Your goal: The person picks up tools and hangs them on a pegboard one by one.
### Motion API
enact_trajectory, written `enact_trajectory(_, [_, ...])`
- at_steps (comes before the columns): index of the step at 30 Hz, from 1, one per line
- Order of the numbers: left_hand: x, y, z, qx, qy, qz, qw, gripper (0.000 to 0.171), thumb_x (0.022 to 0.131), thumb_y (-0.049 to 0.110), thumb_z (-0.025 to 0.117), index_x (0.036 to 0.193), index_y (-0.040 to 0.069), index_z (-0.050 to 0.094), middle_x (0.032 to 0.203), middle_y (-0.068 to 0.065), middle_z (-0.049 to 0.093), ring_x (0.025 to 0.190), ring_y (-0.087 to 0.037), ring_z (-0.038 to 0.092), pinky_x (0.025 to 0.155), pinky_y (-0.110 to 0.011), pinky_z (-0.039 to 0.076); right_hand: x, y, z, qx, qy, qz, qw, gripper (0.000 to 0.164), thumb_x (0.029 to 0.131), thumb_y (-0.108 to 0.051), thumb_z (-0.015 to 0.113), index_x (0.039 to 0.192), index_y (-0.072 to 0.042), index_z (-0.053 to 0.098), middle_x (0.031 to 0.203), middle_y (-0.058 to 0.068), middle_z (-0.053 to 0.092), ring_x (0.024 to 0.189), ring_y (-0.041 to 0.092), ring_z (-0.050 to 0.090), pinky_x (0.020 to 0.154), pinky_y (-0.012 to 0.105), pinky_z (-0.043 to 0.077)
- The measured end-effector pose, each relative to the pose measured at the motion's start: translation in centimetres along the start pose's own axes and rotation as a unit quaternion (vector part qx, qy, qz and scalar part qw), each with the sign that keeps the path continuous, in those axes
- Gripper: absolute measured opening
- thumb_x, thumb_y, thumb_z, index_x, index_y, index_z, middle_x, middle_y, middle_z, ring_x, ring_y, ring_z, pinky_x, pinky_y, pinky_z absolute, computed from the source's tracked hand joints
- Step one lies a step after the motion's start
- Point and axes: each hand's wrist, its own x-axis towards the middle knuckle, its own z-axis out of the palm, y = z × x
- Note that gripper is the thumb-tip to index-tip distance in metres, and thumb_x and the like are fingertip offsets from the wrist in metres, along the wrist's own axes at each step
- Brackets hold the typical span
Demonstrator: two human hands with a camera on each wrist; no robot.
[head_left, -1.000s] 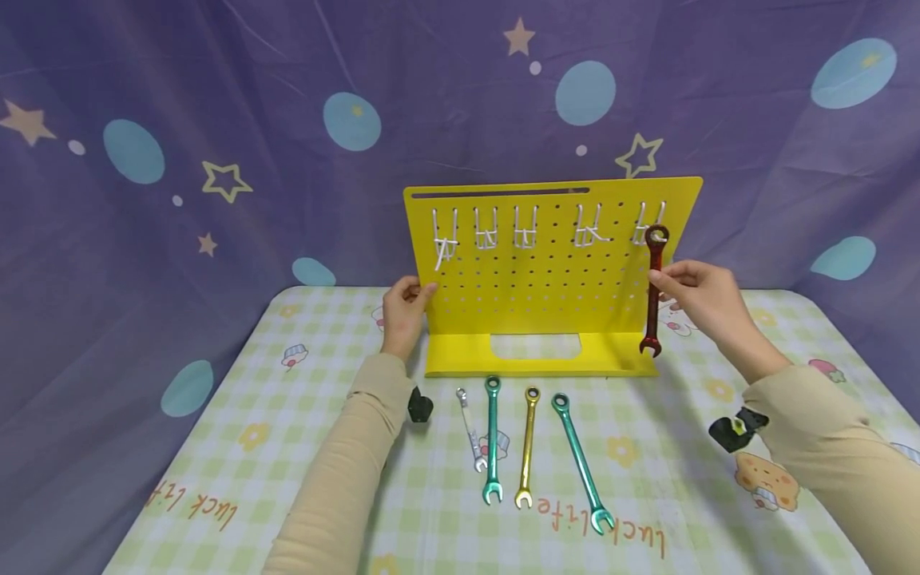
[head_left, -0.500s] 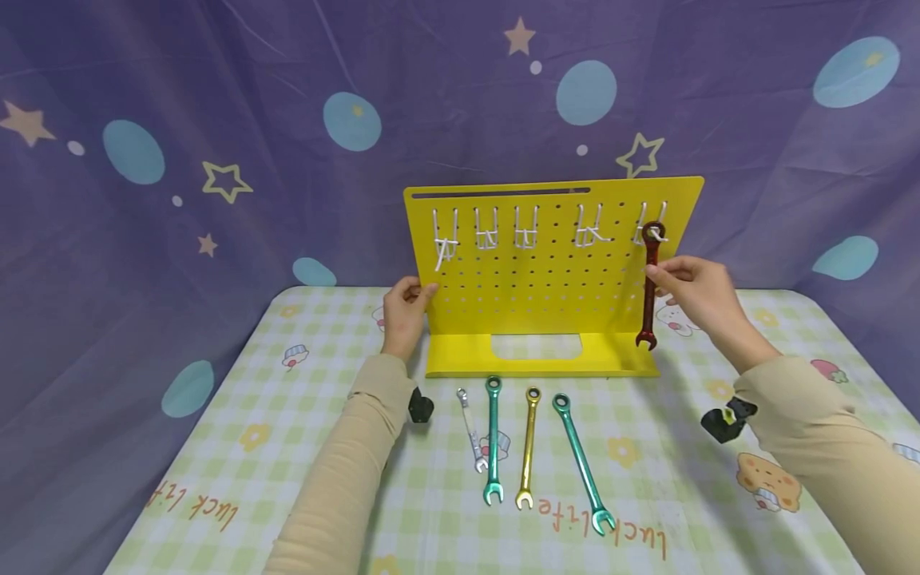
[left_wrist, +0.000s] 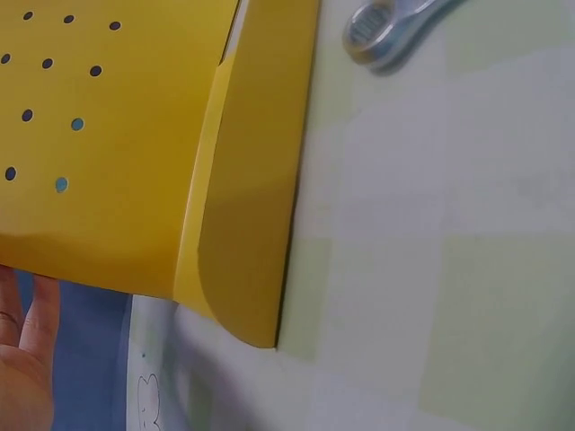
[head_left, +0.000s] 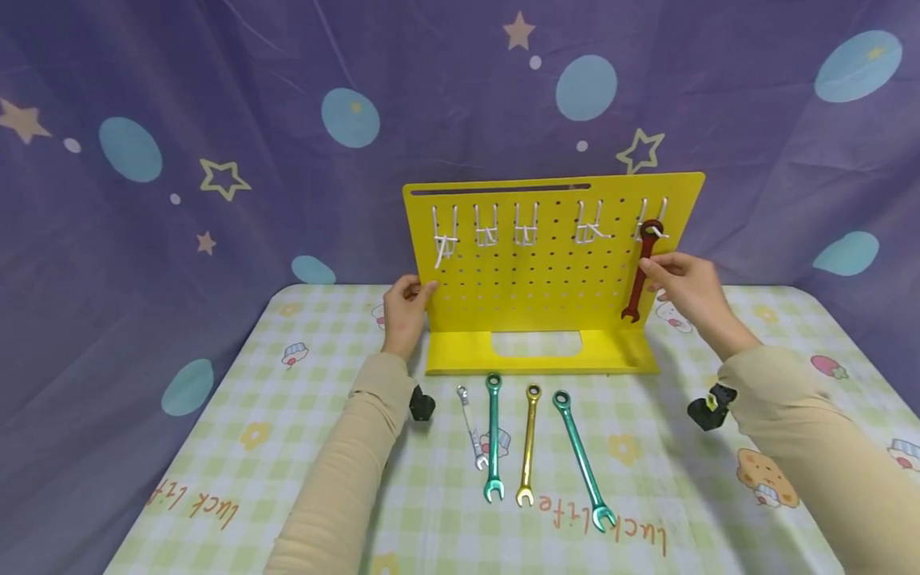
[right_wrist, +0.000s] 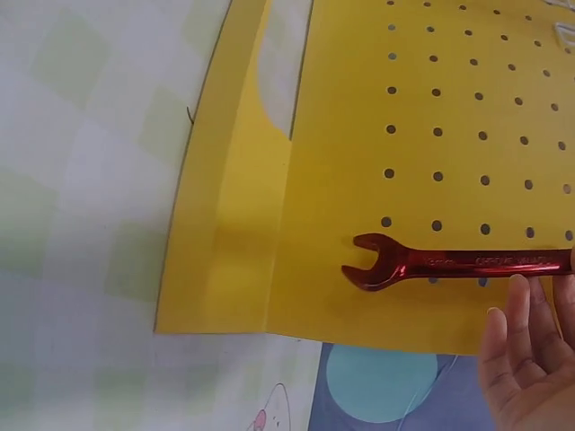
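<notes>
The right hand (head_left: 693, 291) pinches a red wrench (head_left: 637, 287) by the handle, with the thumb in front. The wrench is dark red and very shiny, with tiny letters along its handle. It has a round ring at the top and a mouth like a U at the bottom. It is in front of the yellow board (head_left: 517, 319), near the right edge. Its ring is close to the board's top right corner, around the tip of a white hook (head_left: 642, 211). The wrench tilts, with its bottom end further left. The left hand (head_left: 405, 314) holds the board's left edge, thumb in front. On the table (head_left: 302, 407), near the board's front edge, lie a silver wrench (head_left: 470, 429), a green wrench (head_left: 493, 439), a gold wrench (head_left: 529, 443) and another green wrench (head_left: 583, 459).
</notes>
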Motion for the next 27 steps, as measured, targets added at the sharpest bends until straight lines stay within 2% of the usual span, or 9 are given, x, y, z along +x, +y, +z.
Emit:
enact_trajectory(6, [0.0, 0.1, -0.1, 0.007, -0.004, -0.003, 1.0, 0.026, 0.093, 0.021, 0.069, 0.103, -0.003, 0.066, 0.089, -0.01, 0.06, 0.079, -0.016, 0.053, 0.069, -0.021, 0.045, 0.0, 0.3, 0.4, -0.013, -0.008, -0.007, 1.0, 0.055, 0.101, -0.044, 0.054, 0.127, 0.005, 0.059, 0.111, 0.02, 0.067, 0.078, 0.01, 0.063, 0.061, 0.018, 0.051])
enact_trajectory(10, [0.0, 0.0, -0.1, 0.003, -0.006, -0.006, 1.0, 0.026, 0.093, 0.021, 0.069, 0.103, -0.002, 0.066, 0.089, -0.009, 0.06, 0.079, -0.016, 0.053, 0.069, -0.021, 0.045, -0.5, 0.6, 0.5, -0.036, -0.038, -0.008, 0.999, 0.057, 0.102, -0.046, 0.05, 0.13, 0.003, 0.057, 0.118, 0.026, 0.064, 0.085, 0.021, 0.064, 0.059, 0.022, 0.051])
enact_trajectory(15, [-0.1, 0.0, -0.1, 0.002, -0.006, -0.007, 1.0, 0.026, 0.093, 0.022, 0.069, 0.103, -0.002, 0.066, 0.089, -0.009, 0.06, 0.079, -0.016, 0.053, 0.069, -0.021, 0.045, -1.4, 1.1, 0.8, -0.071, -0.077, -0.015, 0.994, 0.052, 0.104, -0.041, 0.049, 0.131, 0.002, 0.057, 0.119, 0.026, 0.064, 0.097, 0.037, 0.064, 0.064, 0.026, 0.052])
enact_trajectory(22, [-0.1, -0.2, -0.1, -0.002, -0.007, -0.009, 0.9999, 0.025, 0.093, 0.021, 0.069, 0.102, -0.002, 0.066, 0.09, -0.01, 0.061, 0.08, -0.017, 0.054, 0.07, -0.021, 0.045, -3.1, 1.8, 1.5, -0.101, -0.122, -0.034, 0.987, 0.046, 0.105, -0.034, 0.05, 0.13, 0.003, 0.059, 0.117, 0.025, 0.065, 0.098, 0.039, 0.065, 0.08, 0.045, 0.053])
enact_trajectory(24, [0.0, -0.2, 0.0, -0.002, -0.005, -0.008, 1.0, 0.025, 0.093, 0.021, 0.07, 0.102, -0.002, 0.067, 0.09, -0.01, 0.061, 0.08, -0.017, 0.054, 0.07, -0.021, 0.045, -3.6, 2.0, 1.8, -0.105, -0.13, -0.042, 0.985, 0.045, 0.104, -0.033, 0.052, 0.129, 0.003, 0.059, 0.115, 0.024, 0.066, 0.097, 0.038, 0.065, 0.081, 0.046, 0.052])
enact_trajectory(27, [0.0, -0.2, 0.0, 0.001, -0.003, -0.007, 1.0, 0.026, 0.093, 0.021, 0.07, 0.103, -0.003, 0.067, 0.09, -0.011, 0.061, 0.08, -0.017, 0.054, 0.07, -0.021, 0.045, -4.6, 2.2, 2.3, -0.108, -0.138, -0.054, 0.983, 0.041, 0.103, -0.031, 0.055, 0.125, 0.003, 0.061, 0.11, 0.022, 0.068, 0.093, 0.036, 0.066, 0.074, 0.039, 0.053])
